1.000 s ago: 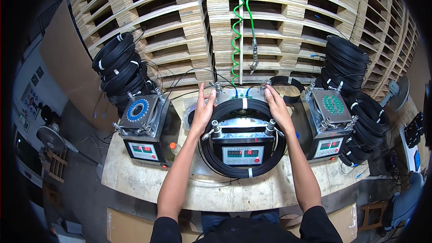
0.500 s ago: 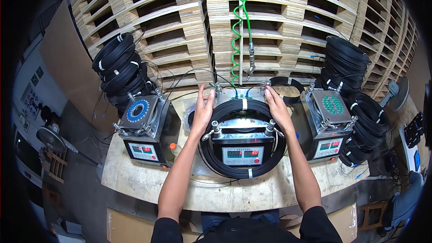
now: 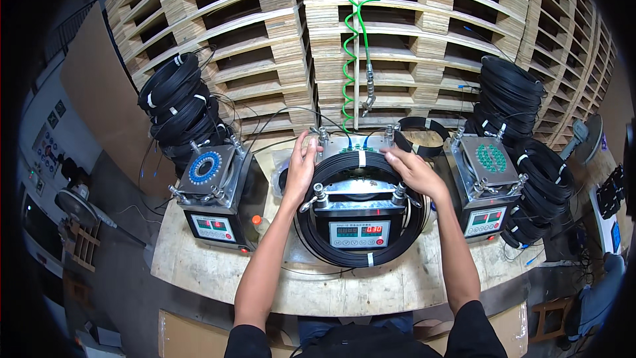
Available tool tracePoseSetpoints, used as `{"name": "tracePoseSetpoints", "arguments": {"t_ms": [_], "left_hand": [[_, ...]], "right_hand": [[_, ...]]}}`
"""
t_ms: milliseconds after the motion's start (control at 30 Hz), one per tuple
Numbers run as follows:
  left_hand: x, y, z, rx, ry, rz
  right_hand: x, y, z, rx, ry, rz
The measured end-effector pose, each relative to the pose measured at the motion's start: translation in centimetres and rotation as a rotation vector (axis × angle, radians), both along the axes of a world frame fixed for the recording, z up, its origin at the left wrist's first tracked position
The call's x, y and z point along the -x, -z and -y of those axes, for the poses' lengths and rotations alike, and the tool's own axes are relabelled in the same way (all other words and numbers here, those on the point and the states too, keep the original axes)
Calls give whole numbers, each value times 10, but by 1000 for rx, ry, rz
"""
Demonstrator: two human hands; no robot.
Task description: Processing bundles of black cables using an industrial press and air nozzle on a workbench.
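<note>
Stacked wooden pallets (image 3: 411, 40) rise behind a worn wooden desk (image 3: 199, 272) carrying three metal machines with digital panels; a green coiled hose (image 3: 351, 33) hangs above the middle machine (image 3: 359, 215). A black cable coil (image 3: 361, 166) rings that machine. Both forearms reach forward: the left hand (image 3: 301, 166) and right hand (image 3: 412, 171) lie spread, palms down, on the coil's far side.

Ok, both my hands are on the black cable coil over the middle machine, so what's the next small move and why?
Probably press the black cable coil down evenly. The left hand and right hand rest on its far arc, while the coil rings the middle machine loosely, its near loop sagging onto the table.
</note>
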State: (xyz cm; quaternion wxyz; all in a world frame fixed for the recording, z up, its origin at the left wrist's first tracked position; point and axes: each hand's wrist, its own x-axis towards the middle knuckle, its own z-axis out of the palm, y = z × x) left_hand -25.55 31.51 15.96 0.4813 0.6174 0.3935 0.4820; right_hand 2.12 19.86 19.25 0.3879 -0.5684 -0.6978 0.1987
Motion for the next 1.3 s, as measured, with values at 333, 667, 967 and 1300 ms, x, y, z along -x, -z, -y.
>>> {"name": "tracePoseSetpoints", "arguments": {"t_ms": [333, 667, 967, 1300], "left_hand": [[2, -2, 0, -83, -20, -81], [2, -1, 1, -1, -19, -56], [-1, 2, -3, -13, 25, -100], [3, 6, -5, -75, -3, -130]], "right_hand": [[-70, -27, -91, 52, 320, -249], [-94, 54, -147, 373, 47, -829], [-97, 39, -139, 375, 203, -437], [-79, 35, -121, 78, 256, -423]]}}
